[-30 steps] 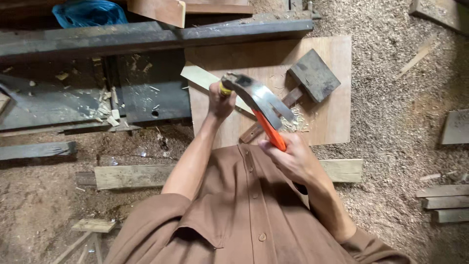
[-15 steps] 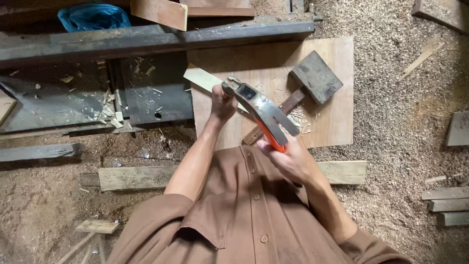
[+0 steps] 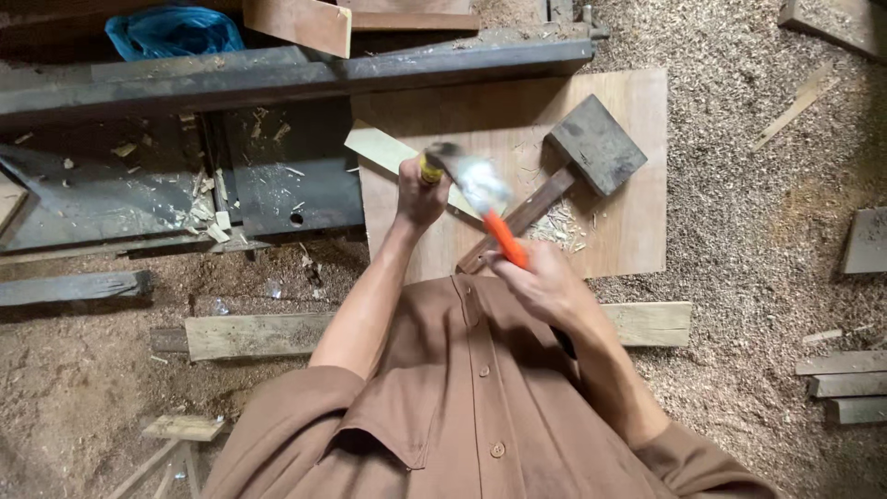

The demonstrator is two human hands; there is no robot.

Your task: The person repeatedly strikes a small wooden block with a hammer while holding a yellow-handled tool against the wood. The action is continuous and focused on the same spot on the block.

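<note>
Gripping an orange-handled hammer (image 3: pixel 480 199), right hand (image 3: pixel 540 282) fingers closed; left hand (image 3: pixel 420 194) fingers around a yellow-handled chisel (image 3: pixel 430 171).

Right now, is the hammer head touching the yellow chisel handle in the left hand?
Cannot tell. In the head view the hammer head is motion-blurred right beside the chisel top above the left hand; neither contact nor gap shows plainly.

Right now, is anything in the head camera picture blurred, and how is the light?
In the head view the hammer head is smeared by motion blur, while its orange handle in the right hand is a bit clearer. The left hand, the wooden mallet on the plywood board and the sawdust floor look sharp. Light is soft and even, with no glare and only faint shadows.
</note>
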